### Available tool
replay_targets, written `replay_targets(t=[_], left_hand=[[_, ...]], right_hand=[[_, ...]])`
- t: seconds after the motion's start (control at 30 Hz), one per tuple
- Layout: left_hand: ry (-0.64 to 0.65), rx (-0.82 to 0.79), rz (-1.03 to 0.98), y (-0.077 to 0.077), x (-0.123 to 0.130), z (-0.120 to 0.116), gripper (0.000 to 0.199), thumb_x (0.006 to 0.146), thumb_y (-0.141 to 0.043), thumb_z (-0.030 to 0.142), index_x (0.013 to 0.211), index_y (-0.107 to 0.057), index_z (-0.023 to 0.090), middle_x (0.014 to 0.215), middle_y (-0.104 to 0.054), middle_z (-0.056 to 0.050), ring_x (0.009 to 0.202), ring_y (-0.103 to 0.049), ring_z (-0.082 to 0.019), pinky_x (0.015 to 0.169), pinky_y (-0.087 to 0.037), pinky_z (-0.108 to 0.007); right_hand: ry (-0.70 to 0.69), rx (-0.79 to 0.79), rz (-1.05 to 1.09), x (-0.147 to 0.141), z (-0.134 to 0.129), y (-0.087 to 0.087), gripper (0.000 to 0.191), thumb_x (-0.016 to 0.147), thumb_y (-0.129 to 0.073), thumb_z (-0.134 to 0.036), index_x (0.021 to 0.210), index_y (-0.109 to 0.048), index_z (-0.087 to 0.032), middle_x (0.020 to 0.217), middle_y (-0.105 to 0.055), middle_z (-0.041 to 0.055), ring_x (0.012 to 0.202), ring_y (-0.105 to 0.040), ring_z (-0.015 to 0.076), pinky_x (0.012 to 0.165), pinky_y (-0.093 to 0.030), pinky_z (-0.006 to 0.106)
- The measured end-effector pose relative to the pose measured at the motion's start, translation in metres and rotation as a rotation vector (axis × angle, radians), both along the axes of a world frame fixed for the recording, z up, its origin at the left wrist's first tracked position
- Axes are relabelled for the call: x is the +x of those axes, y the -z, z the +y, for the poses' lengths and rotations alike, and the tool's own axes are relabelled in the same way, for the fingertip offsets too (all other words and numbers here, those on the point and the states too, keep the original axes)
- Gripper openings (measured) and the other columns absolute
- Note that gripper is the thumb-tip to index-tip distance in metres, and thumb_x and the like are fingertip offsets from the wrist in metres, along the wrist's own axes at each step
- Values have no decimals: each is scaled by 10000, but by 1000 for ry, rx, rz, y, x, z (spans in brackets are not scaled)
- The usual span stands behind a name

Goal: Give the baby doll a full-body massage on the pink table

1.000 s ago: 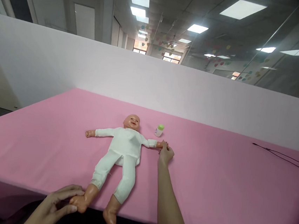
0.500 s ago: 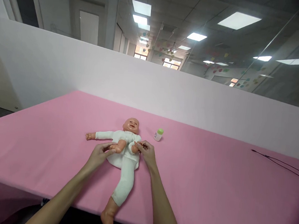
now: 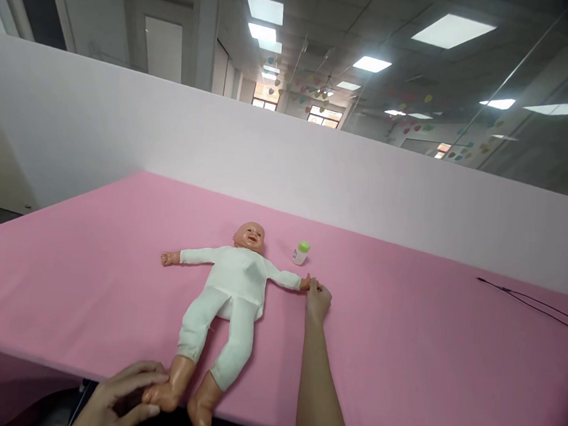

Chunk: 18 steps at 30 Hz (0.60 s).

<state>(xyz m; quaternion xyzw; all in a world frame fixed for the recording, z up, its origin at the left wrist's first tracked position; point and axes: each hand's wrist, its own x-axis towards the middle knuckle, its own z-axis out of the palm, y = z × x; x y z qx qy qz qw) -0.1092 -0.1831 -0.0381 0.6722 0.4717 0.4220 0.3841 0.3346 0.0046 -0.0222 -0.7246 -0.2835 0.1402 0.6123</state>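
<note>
A baby doll (image 3: 238,275) in a white top and trousers lies face up, its legs pointing toward me and its feet past the table's front edge. My left hand (image 3: 120,398) grips the doll's foot on the left, thumb below and fingers above. My right hand (image 3: 318,300) pinches the doll's small hand on the right, with that arm stretched straight out sideways. The doll's other arm lies spread on the left, touched by neither hand. Just above the outstretched arm stands a small bottle (image 3: 301,253) with a green cap.
A pink cloth (image 3: 390,357) covers the table. Thin black cables (image 3: 531,305) lie at the right. A low white wall (image 3: 269,158) with glass above it runs along the back edge.
The left leg, bent up over the belly before, has been drawn down straight by my left hand. My right hand has pulled the doll's folded arm out to the right.
</note>
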Motion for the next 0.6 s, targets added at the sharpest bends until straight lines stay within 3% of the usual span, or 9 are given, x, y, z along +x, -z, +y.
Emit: replay_targets(t=[0.07, 0.13, 0.2, 0.27, 0.33, 0.43, 0.5, 0.57, 0.6], left_hand=[[19, 29, 14, 14, 2, -6, 230, 762, -837, 440, 976, -855, 359, 1034, -812, -69, 954, -780, -306, 837, -636, -302], [48, 60, 31, 16, 5, -8, 218, 782, -827, 417, 992, -850, 365, 1022, -810, -67, 939, -780, -294, 838, -632, -297], [93, 85, 57, 6, 5, -9, 246, 777, -836, 414, 1016, -844, 359, 1017, -804, -70, 929, -774, -289, 833, -628, -295], [157, 80, 93, -10, 2, -8, 283, 754, -860, 415, 1027, -839, 342, 1012, -797, -70, 924, -762, -285, 839, -618, -296], [189, 48, 114, -27, -3, -3, 233, 777, -842, 414, 983, -835, 306, 966, -786, -64, 884, -748, -264, 805, -608, -282], [95, 37, 108, -48, -9, 24, 220, 896, -704, 449, 907, -801, 251, 921, -769, -62, 842, -721, -237, 731, -585, -271], [-53, 87, 98, -59, -8, 59, 306, 927, -634, 504, 939, -783, 238, 1006, -771, -77, 902, -714, -253, 745, -576, -297], [-193, 123, 130, -67, -4, 106, 367, 944, -584, 536, 1017, -763, 225, 1084, -761, -94, 972, -700, -274, 815, -560, -343], [-247, 146, 179, -69, -2, 130, 398, 948, -559, 536, 1087, -750, 215, 1128, -751, -109, 1021, -689, -291, 864, -546, -375]], right_hand=[[30, -74, -30, 1, -2, 0, 225, 763, -644, -406, 631, -612, -226, 636, -645, 41, 650, -586, 235, 618, -422, 321], [37, -80, -48, -3, -5, -7, 157, 736, -659, -350, 766, -676, -197, 838, -703, 97, 749, -621, 252, 677, -446, 333], [54, -77, -77, -9, -10, -22, 276, 725, -676, -323, 949, -707, -166, 1122, -671, 166, 834, -639, 255, 726, -465, 344], [26, -88, -112, -15, -21, -44, 346, 735, -693, -318, 1043, -698, -161, 1259, -599, 190, 876, -644, 253, 753, -474, 345], [-142, -127, -147, -26, -42, -70, 269, 772, -700, -344, 982, -695, -175, 1132, -639, 149, 865, -638, 247, 759, -473, 340], [-664, -190, -142, -60, -97, -97, 307, 868, -658, -509, 871, -658, -201, 792, -637, 33, 702, -588, 196, 682, -463, 311], [-933, -214, -87, -95, -142, -94, 356, 928, -597, -566, 937, -621, -211, 720, -606, -9, 625, -557, 158, 600, -446, 268], [-1084, -337, -2, -135, -185, -71, 345, 947, -586, -552, 1053, -578, -224, 664, -592, -42, 554, -542, 134, 534, -429, 234], [-1092, -384, 27, -155, -203, -54, 351, 935, -609, -532, 1103, -549, -230, 644, -586, -57, 507, -528, 124, 493, -411, 220]])
